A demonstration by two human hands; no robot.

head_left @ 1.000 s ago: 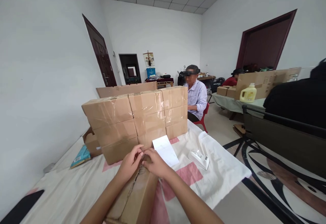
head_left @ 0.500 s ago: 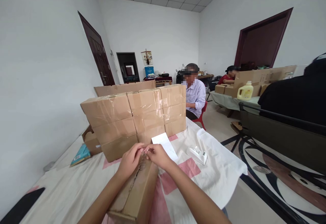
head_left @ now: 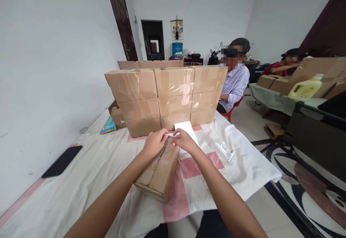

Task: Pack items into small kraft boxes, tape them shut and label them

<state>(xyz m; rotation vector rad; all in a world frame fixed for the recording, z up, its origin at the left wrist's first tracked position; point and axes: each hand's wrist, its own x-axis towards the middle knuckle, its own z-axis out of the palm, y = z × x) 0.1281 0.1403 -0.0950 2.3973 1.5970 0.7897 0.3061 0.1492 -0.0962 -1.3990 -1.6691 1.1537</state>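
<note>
The left hand (head_left: 154, 143) has its thumb and fingers drawn closely together on one end of a pale strip (head_left: 169, 134). The right hand (head_left: 186, 139) is curled at the strip's other end, thumb below the forefinger; whether it grips the strip cannot be told.

The cardboard box (head_left: 158, 173) lies lengthwise beneath and between the hands, its near end reaching back between the forearms. Its top has a ragged seam, with a row of short dark marks near the fingertips.

A white paper (head_left: 190, 132) lies just beyond and partly behind the right hand. To the right of that hand, a white tape dispenser (head_left: 224, 150) rests on the rumpled tablecloth (head_left: 102, 180). A flat black object (head_left: 62, 161) lies well to the left of the left hand.

Directly beyond both hands, a wall of taped cartons (head_left: 174, 97), three high and three across, blocks the way forward. Beyond the left hand, a blue packet (head_left: 108, 125) leans by an open carton (head_left: 118, 118).

Past the cartons, on the right, a person in a lavender shirt (head_left: 235, 84) sits on a red chair (head_left: 231, 112). Farther right, a yellow bottle (head_left: 305, 89) stands on another table (head_left: 273, 95).
</note>
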